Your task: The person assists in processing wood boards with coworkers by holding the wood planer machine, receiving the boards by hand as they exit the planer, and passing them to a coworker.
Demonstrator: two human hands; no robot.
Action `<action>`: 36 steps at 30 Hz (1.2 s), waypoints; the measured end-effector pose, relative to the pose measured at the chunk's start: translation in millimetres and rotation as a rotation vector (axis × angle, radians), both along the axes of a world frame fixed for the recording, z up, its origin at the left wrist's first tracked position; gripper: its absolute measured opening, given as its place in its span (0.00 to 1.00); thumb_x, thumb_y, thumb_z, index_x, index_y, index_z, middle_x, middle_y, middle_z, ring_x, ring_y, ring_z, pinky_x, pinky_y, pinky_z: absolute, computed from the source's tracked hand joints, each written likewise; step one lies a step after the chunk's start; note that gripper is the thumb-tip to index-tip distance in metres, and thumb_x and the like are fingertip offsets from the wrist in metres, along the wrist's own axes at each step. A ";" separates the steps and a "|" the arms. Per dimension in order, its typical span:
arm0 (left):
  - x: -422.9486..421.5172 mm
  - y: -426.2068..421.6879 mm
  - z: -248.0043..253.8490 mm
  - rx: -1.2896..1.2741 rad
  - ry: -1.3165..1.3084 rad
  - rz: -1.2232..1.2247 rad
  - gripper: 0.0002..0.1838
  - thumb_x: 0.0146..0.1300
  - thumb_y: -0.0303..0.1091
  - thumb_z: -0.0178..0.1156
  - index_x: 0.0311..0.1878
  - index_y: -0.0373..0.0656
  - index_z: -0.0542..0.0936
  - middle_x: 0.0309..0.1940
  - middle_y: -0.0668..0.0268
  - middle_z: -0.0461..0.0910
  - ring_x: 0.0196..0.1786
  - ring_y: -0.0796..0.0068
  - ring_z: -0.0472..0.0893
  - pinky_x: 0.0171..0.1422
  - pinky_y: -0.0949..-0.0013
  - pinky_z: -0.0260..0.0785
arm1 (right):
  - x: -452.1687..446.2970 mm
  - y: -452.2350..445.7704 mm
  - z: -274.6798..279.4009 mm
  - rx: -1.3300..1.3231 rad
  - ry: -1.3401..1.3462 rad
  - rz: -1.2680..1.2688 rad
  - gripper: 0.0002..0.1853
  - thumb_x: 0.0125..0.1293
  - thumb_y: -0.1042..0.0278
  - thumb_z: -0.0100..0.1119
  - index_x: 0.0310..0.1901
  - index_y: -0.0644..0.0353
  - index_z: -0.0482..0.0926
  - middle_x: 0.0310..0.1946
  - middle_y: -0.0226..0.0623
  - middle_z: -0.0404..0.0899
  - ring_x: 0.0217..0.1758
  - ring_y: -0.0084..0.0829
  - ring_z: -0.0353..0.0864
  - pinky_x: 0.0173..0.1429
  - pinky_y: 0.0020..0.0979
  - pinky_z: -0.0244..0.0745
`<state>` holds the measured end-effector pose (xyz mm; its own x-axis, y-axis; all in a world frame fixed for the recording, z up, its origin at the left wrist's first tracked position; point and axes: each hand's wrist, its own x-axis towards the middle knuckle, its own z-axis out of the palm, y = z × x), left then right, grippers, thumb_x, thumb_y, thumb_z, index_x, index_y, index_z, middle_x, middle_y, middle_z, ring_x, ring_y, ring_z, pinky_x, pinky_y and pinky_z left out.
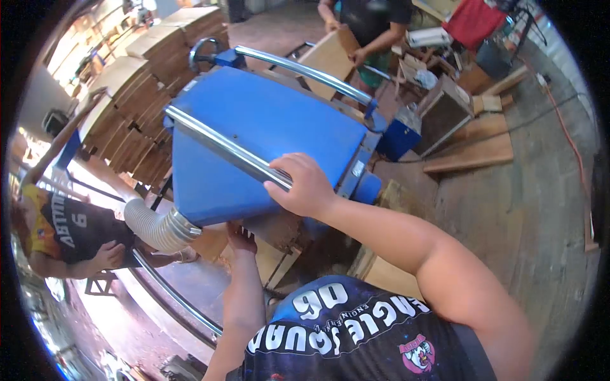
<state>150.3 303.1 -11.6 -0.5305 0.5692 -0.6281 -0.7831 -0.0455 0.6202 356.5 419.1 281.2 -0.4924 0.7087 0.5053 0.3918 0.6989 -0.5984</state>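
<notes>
A large blue machine housing fills the middle of the head view. Along its near top edge runs a chrome bar. My right hand is closed round the right end of that bar, with the thumb and fingers bent over it. Lower down, my left hand reaches under the near edge of the housing; its fingers are partly in shadow, and what they touch is unclear. A ribbed hose joins the housing just left of my left hand.
Stacked boards stand at the left back. One person is at the left; another holds a wooden board behind the machine. Planks, a blue box and an orange cord lie right.
</notes>
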 end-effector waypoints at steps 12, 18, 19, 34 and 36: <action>-18.1 -26.0 -14.2 0.200 -0.164 0.113 0.30 0.73 0.64 0.59 0.72 0.61 0.75 0.71 0.72 0.72 0.79 0.64 0.65 0.81 0.48 0.57 | -0.1 1.5 -1.0 0.020 -0.023 0.010 0.20 0.62 0.57 0.73 0.51 0.60 0.85 0.51 0.48 0.86 0.61 0.52 0.82 0.68 0.48 0.74; -19.3 -39.7 -5.6 0.294 -0.291 0.230 0.24 0.73 0.56 0.65 0.65 0.56 0.79 0.68 0.68 0.77 0.74 0.61 0.71 0.80 0.44 0.62 | -3.4 -0.5 1.4 0.030 -0.036 0.002 0.20 0.63 0.55 0.71 0.51 0.59 0.85 0.49 0.46 0.86 0.61 0.51 0.81 0.68 0.48 0.72; -19.5 -39.2 -3.3 0.301 -0.329 0.256 0.23 0.74 0.54 0.66 0.64 0.54 0.79 0.68 0.68 0.77 0.75 0.62 0.70 0.81 0.44 0.61 | -3.2 0.5 1.1 0.026 -0.041 0.004 0.19 0.63 0.56 0.71 0.51 0.59 0.85 0.49 0.45 0.86 0.60 0.51 0.81 0.68 0.48 0.73; -24.0 -63.0 -1.4 0.269 -0.341 0.343 0.17 0.80 0.49 0.56 0.66 0.61 0.80 0.65 0.67 0.80 0.68 0.58 0.77 0.77 0.44 0.69 | -3.5 4.6 -12.5 0.044 -0.068 -0.040 0.21 0.63 0.57 0.73 0.53 0.60 0.85 0.53 0.49 0.85 0.62 0.53 0.81 0.70 0.50 0.72; -28.8 -68.4 -6.2 0.284 -0.342 0.345 0.18 0.79 0.50 0.57 0.67 0.62 0.79 0.67 0.66 0.77 0.69 0.58 0.76 0.77 0.44 0.68 | -4.8 2.6 -8.7 0.022 -0.064 -0.042 0.20 0.63 0.58 0.73 0.53 0.60 0.84 0.53 0.49 0.85 0.63 0.53 0.80 0.71 0.50 0.72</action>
